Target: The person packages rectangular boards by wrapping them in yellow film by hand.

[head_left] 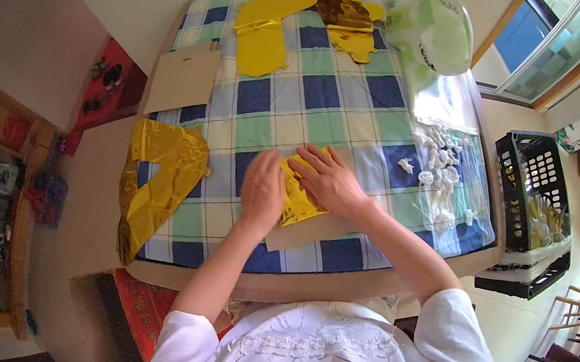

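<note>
On the checked cloth, a folded gold foil piece (295, 204) lies over a brown cardboard sheet (300, 233). My right hand (330, 180) rests on the foil with its fingers spread. At the foil's left edge is my left hand (263, 188), held upright on its side; its fingers are blurred and partly hidden, so what it holds, if anything, does not show. Another gold foil piece (159, 185) hangs toward the table's front left corner. Farther back lies a flat gold foil shape (262, 40), with a crumpled one (352, 29) beside it.
A second cardboard sheet (186, 77) lies at the left edge. White string bundles (443, 173) and clear plastic bags (447, 104) lie on the right, below a pale green bag (440, 33). Black crates (533, 166) stand beyond the right edge.
</note>
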{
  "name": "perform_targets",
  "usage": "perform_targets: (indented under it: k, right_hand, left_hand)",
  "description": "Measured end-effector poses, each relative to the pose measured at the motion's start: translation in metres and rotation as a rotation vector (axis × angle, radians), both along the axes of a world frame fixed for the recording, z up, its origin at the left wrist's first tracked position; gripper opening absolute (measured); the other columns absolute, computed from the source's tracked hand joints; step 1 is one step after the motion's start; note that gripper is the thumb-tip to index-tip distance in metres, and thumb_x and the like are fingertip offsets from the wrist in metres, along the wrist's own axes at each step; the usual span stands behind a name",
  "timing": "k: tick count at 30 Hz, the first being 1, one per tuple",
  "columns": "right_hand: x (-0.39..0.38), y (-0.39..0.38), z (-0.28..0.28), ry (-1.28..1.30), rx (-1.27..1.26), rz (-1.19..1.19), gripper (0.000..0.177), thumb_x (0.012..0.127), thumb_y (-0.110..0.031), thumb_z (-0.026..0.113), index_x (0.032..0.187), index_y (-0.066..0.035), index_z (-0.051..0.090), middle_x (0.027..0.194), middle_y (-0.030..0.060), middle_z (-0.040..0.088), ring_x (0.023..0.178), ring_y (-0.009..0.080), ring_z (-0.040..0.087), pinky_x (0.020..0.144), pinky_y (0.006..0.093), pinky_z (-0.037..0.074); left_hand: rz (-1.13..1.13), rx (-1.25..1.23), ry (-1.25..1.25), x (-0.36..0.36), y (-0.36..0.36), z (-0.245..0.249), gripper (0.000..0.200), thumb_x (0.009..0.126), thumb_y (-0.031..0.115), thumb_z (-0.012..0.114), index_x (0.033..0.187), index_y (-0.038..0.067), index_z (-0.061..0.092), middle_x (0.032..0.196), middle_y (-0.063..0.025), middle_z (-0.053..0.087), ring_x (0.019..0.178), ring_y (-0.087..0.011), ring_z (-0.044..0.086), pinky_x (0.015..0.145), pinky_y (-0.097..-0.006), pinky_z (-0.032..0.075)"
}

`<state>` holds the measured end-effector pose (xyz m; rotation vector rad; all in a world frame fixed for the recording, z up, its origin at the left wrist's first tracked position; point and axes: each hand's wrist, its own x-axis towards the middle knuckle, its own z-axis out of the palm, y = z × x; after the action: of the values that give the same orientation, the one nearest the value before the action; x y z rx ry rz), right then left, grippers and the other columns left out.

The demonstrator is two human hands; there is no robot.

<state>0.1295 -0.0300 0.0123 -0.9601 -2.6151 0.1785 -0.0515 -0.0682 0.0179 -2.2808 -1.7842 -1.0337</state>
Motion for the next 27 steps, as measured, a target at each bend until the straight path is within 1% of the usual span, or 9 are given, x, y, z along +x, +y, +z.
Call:
perform_targets:
  k: [3,4,7,10,13,14,17,23,27]
  right_hand:
    - [0.002,0.000,0.001,0.023,0.006,0.004,0.046,0.090,-0.025,0.056,0.133,-0.013,0.049,0.142,0.0118,0.043,0.136,0.0286,0.034,0.113,0.0481,0.025]
    - [0.002,0.000,0.001,0.026,0.011,0.011,0.044,0.090,-0.025,0.056,0.133,-0.013,0.049,0.141,0.0124,0.043,0.136,0.0292,0.034,0.112,0.0486,0.026]
    - [0.000,-0.001,0.004,0.144,-0.047,-0.029,0.043,0.087,-0.020,0.055,0.128,-0.009,0.052,0.139,0.0144,0.046,0.132,0.0309,0.039,0.111,0.0458,0.027]
    - [0.004,0.004,-0.005,0.433,-0.118,-0.165,0.039,0.084,-0.010,0.054,0.124,-0.009,0.053,0.130,0.0153,0.051,0.122,0.0337,0.045,0.104,0.0452,0.034]
    - [0.017,0.002,-0.001,0.458,0.100,-0.618,0.039,0.081,-0.005,0.055,0.119,-0.010,0.055,0.118,0.0135,0.055,0.109,0.0339,0.050,0.094,0.0446,0.039]
    - [0.018,0.002,-0.003,0.428,0.136,-0.755,0.038,0.080,-0.007,0.058,0.117,-0.012,0.056,0.110,0.0106,0.057,0.103,0.0314,0.052,0.087,0.0429,0.041]
    - [0.022,0.004,-0.013,0.396,0.063,-0.742,0.034,0.081,-0.009,0.058,0.114,-0.012,0.056,0.102,0.0100,0.059,0.100,0.0297,0.053,0.083,0.0424,0.040]
    - [0.020,0.007,-0.009,0.663,-0.149,-0.637,0.028,0.080,-0.005,0.060,0.106,-0.011,0.055,0.089,0.0105,0.060,0.092,0.0301,0.055,0.079,0.0434,0.039]
    - [0.018,0.009,-0.011,0.671,-0.070,-0.614,0.026,0.079,-0.003,0.060,0.103,-0.010,0.056,0.091,0.0102,0.060,0.090,0.0312,0.053,0.079,0.0430,0.039]
  left_hand:
    - [-0.017,-0.138,-0.023,0.007,-0.002,-0.002,0.027,0.091,0.011,0.052,0.115,0.000,0.056,0.116,-0.0170,0.057,0.110,-0.0340,0.051,0.096,-0.0428,0.041]
    - [0.010,-0.121,-0.060,0.006,0.004,-0.001,0.023,0.092,0.013,0.051,0.111,0.002,0.058,0.110,-0.0164,0.058,0.105,-0.0336,0.053,0.092,-0.0438,0.042]
    - [0.059,-0.238,0.040,0.013,0.023,0.006,0.020,0.093,0.016,0.051,0.106,0.004,0.060,0.103,-0.0147,0.058,0.099,-0.0322,0.053,0.086,-0.0441,0.043]
    - [0.079,-0.178,0.003,0.033,0.034,0.008,0.018,0.093,0.020,0.052,0.099,0.005,0.060,0.096,-0.0126,0.057,0.094,-0.0311,0.053,0.081,-0.0433,0.043]
    - [0.130,-0.151,0.035,0.043,0.041,0.000,0.019,0.093,0.022,0.053,0.095,0.005,0.060,0.094,-0.0119,0.057,0.093,-0.0309,0.053,0.080,-0.0438,0.042]
    - [0.120,-0.139,0.020,0.044,0.042,-0.001,0.018,0.092,0.022,0.054,0.095,0.005,0.060,0.093,-0.0118,0.057,0.092,-0.0308,0.053,0.080,-0.0440,0.042]
    - [0.055,-0.118,-0.025,0.044,0.041,-0.009,0.016,0.090,0.021,0.056,0.093,0.006,0.060,0.091,-0.0113,0.057,0.091,-0.0306,0.053,0.079,-0.0444,0.041]
    - [-0.111,-0.104,-0.063,0.050,0.041,-0.012,0.016,0.083,0.019,0.064,0.093,0.007,0.060,0.091,-0.0107,0.056,0.091,-0.0307,0.052,0.079,-0.0437,0.041]
    - [-0.156,-0.102,-0.076,0.048,0.036,-0.007,0.020,0.081,0.020,0.066,0.095,0.007,0.059,0.094,-0.0114,0.055,0.092,-0.0312,0.050,0.081,-0.0437,0.040]
